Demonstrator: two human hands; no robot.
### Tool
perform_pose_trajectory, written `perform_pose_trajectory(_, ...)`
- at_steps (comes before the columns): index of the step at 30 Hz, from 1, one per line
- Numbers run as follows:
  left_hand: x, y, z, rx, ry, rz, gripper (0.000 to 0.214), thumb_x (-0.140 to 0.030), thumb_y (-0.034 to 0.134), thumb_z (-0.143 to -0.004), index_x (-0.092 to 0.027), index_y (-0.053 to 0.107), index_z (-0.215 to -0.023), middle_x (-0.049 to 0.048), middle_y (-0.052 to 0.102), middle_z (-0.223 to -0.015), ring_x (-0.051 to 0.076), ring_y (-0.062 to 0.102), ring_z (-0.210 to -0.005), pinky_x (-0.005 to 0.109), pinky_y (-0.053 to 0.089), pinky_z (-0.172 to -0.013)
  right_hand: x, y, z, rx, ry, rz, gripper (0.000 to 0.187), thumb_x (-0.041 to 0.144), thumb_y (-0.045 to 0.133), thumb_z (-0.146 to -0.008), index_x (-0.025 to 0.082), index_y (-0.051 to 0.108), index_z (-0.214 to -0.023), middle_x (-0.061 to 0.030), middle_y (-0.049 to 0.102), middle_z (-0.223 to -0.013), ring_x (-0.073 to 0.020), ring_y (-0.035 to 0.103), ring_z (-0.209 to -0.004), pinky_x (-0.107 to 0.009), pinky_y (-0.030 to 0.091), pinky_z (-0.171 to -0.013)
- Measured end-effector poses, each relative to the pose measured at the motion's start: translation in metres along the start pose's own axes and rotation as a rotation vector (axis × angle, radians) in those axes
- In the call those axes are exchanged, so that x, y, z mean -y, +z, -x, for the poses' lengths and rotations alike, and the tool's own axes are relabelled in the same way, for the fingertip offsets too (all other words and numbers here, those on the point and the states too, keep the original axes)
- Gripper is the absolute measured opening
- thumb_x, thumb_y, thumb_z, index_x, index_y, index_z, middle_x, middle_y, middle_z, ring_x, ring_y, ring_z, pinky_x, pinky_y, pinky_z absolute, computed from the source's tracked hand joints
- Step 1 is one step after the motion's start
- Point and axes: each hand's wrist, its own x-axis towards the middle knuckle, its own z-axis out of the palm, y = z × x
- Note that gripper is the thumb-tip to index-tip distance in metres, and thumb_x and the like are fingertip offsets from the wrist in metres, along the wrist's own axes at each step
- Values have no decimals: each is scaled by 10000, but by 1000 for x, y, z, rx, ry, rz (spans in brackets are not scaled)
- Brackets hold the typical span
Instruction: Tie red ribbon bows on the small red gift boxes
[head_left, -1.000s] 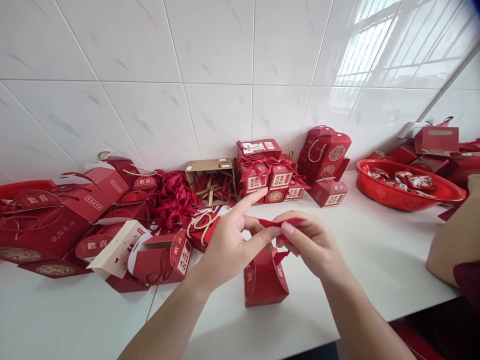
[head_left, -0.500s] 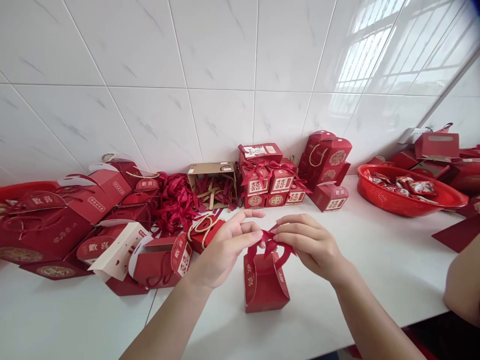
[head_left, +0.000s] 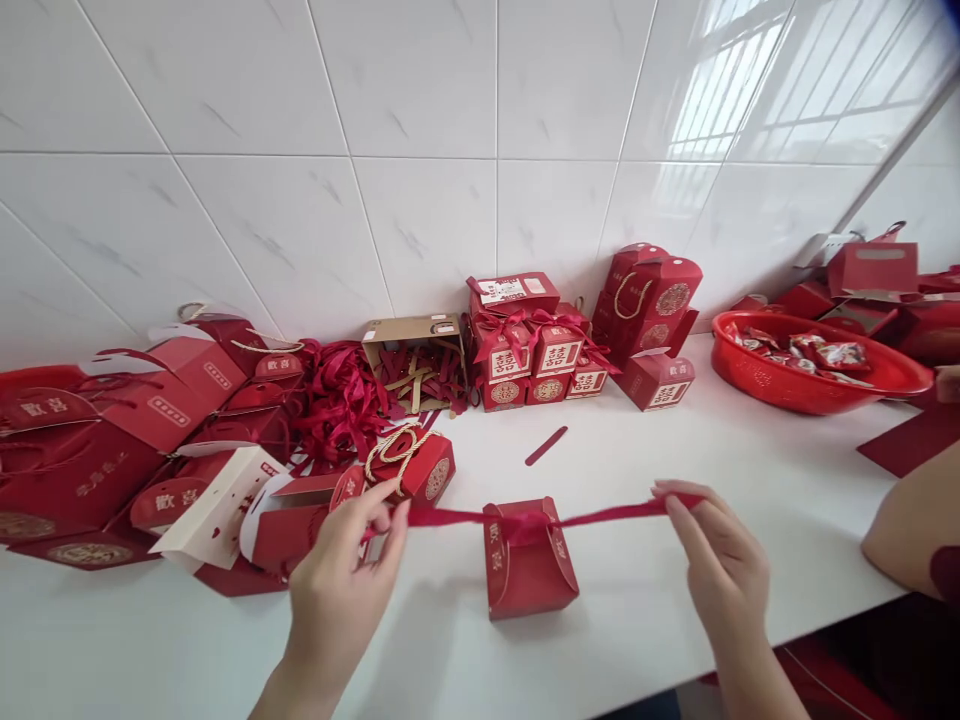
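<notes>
Pinching opposite ends of the red ribbon (head_left: 600,517) knotted atop the small red box (head_left: 529,560), the left hand (head_left: 341,575) and right hand (head_left: 720,560) pulled apart; uneven tension risked tipping it on the worktop (head_left: 637,450).

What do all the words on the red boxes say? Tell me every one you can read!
"歡喜" on the flap of the small box by the basket.
"歡喜" on the round flap at far left.
"歡喜" on the round flap of a lying box.
"囍" on the stacked boxes by the wall.
Gold print on the big bag, the label on the top box and the marks on the box with the ribbon: too blurred to read.
</notes>
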Motion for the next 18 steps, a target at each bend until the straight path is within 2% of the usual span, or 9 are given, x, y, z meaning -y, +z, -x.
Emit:
perform_pose_trajectory(1,15,-2,13,51,-55,-46,316,-162,600,-825,-239,581,-1131,-28,545,-664,137,562,-606,243,484,-628,-17,-9,7,10,108,92,240,353,574,-867,218,636,-679,-92,664,-950,-283,630,-888,-388,488,-717)
perform_pose_trajectory(3,39,-3,38,148,-94,-100,250,-201,537,-861,-244,587,-1101,-23,557,-676,147,576,-626,259,496,-655,-47,-22,20,110,290,248,320,465,587,-823,215,651,-633,-102,680,-940,-301,644,-824,-358,480,-552)
perform_pose_trajectory(5,53,-2,56,242,-75,-112,231,-199,499,-868,-244,598,-1071,-16,583,-686,157,592,-634,270,502,-649,-67,-29,29,216,352,306,354,526,594,-786,216,671,-634,-106,685,-983,-318,650,-865,-352,494,-524)
perform_pose_trajectory(7,53,3,65,270,-15,-110,197,-194,518,-849,-242,629,-1006,9,629,-735,187,619,-699,310,508,-700,-73,-27,32,223,332,340,343,540,588,-785,221,713,-800,-113,662,-1090,-336,623,-997,-377,537,-608)
perform_pose_trajectory(9,43,7,64,230,23,-75,153,-187,567,-821,-238,650,-940,42,660,-836,226,631,-820,366,498,-802,-66,-20,30,172,271,352,367,520,563,-820,229,688,-1006,-119,618,-1186,-332,574,-1111,-418,547,-735)
perform_pose_trajectory(11,26,12,58,220,-29,28,137,-185,588,-818,-237,645,-932,60,650,-936,237,619,-919,380,488,-859,-52,-7,24,196,194,282,338,481,524,-870,233,656,-1058,-115,611,-1188,-306,567,-1125,-435,524,-830)
perform_pose_trajectory(13,6,19,50,297,-166,183,133,-208,565,-849,-239,617,-967,61,621,-1001,218,607,-963,349,501,-853,-36,10,18,330,132,152,291,445,473,-917,233,647,-1015,-105,633,-1126,-276,580,-1094,-417,498,-873)
perform_pose_trajectory(16,-19,32,43,414,-377,391,130,-285,543,-874,-232,549,-992,55,593,-1026,207,599,-996,350,495,-884,-16,37,12,537,123,31,356,438,341,-974,225,625,-948,-95,645,-1037,-256,573,-1048,-383,477,-837)
perform_pose_trajectory(18,-31,43,41,462,-501,507,165,-328,547,-869,-222,487,-980,47,580,-985,203,610,-958,354,500,-866,-8,53,12,637,145,-1,409,461,293,-982,214,583,-834,-66,633,-878,-224,581,-873,-346,468,-747)
